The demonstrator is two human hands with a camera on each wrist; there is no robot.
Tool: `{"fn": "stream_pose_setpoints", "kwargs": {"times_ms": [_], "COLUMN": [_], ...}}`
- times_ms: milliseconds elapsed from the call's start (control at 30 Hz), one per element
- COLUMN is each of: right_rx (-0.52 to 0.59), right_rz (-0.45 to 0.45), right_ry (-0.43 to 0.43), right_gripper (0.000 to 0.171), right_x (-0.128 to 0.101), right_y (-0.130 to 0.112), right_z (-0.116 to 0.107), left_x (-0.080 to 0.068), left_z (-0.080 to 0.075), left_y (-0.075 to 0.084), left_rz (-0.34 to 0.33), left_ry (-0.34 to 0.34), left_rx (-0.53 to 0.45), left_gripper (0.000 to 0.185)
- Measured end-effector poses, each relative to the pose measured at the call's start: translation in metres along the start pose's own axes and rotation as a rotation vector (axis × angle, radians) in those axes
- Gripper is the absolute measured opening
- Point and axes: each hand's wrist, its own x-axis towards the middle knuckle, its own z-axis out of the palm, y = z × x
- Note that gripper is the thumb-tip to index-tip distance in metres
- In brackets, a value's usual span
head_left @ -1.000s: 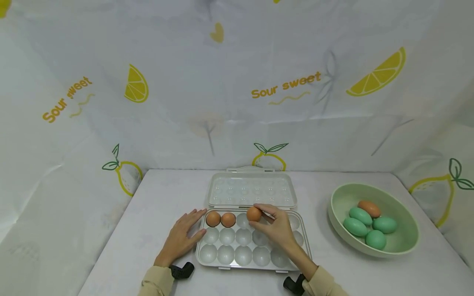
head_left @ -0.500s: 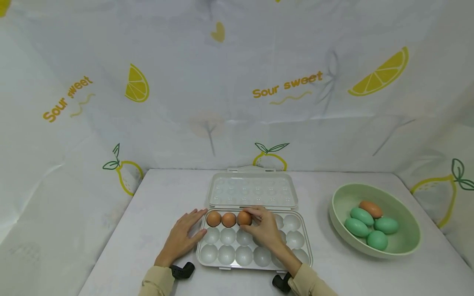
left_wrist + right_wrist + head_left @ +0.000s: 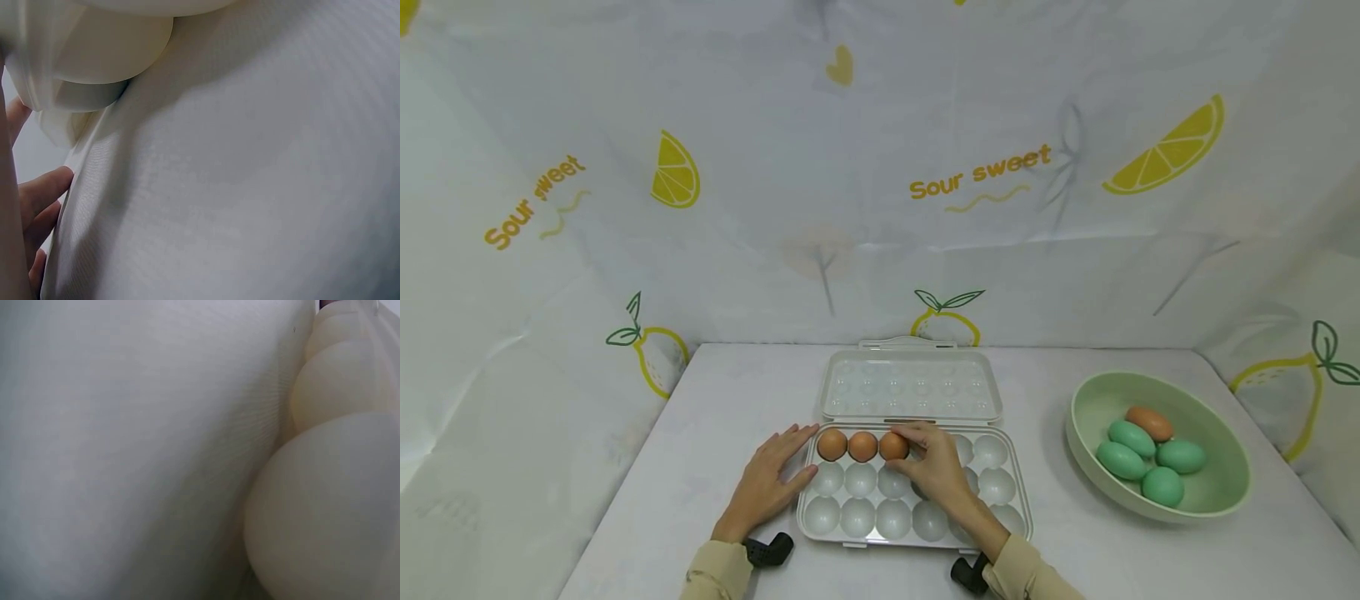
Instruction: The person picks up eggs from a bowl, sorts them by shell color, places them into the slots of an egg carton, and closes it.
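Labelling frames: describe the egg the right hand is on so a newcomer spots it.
Find the open clear plastic egg tray mid-table. Its far row holds three brown eggs side by side. It is the rightmost brown egg, the only one touched by the right hand.

Egg tray [image 3: 1000, 492] sits mid-table [image 3: 715, 400], lid [image 3: 912, 385] open and lying flat behind it. Three eggs in the tray's back row, filling the left three cups: first egg [image 3: 832, 444], second egg [image 3: 862, 447], third egg [image 3: 892, 446]. Left hand [image 3: 767, 483] flat on the table against the tray's left edge. Right hand [image 3: 936, 471] over the tray, fingers [image 3: 917, 433] on the third egg. Bowl [image 3: 1217, 500] right of the tray, well apart, five eggs [image 3: 1142, 454] in it.
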Motion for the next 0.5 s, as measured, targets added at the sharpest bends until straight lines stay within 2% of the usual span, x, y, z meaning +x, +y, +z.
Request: {"fn": "stream_pose_setpoints", "kwargs": {"times_ms": [267,500], "right_rx": [-0.078,-0.105], "right_rz": [-0.077,-0.083], "right_ry": [-0.008,0.004], "right_gripper": [0.051,0.052], "right_x": [-0.0010,-0.0011], "right_y": [0.0013,0.0029], "right_z": [-0.0016,-0.0020], "left_x": [0.0000,0.0001], "left_z": [-0.0003,-0.0004], "left_y": [0.0015,0.0025], "left_rz": [-0.005,-0.004], "left_ry": [-0.002,-0.001], "left_rx": [0.001,-0.002], "left_gripper": [0.060,0.059]}}
